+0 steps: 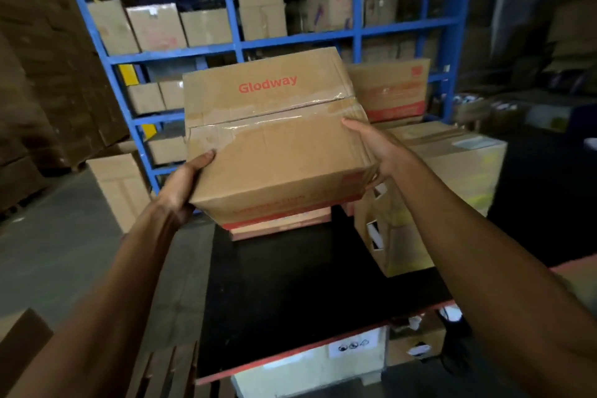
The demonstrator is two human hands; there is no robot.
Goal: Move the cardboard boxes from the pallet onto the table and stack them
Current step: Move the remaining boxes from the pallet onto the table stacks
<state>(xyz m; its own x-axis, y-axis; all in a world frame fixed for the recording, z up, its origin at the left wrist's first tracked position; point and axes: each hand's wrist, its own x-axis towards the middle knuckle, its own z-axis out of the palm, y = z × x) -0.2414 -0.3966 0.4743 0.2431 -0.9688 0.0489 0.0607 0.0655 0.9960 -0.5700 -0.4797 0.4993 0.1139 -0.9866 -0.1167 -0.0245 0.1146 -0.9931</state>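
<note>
The cardboard box (274,139), held over the far edge of the black counter (290,284) at twelve o'clock, looks moderately heavy and stiff, though its taped top is creased. Best held low at opposite side walls, as now. It rests on or just above a red-edged box (281,224). Left hand (181,187) grips at nine o'clock, right hand (378,149) presses at three o'clock.
</note>
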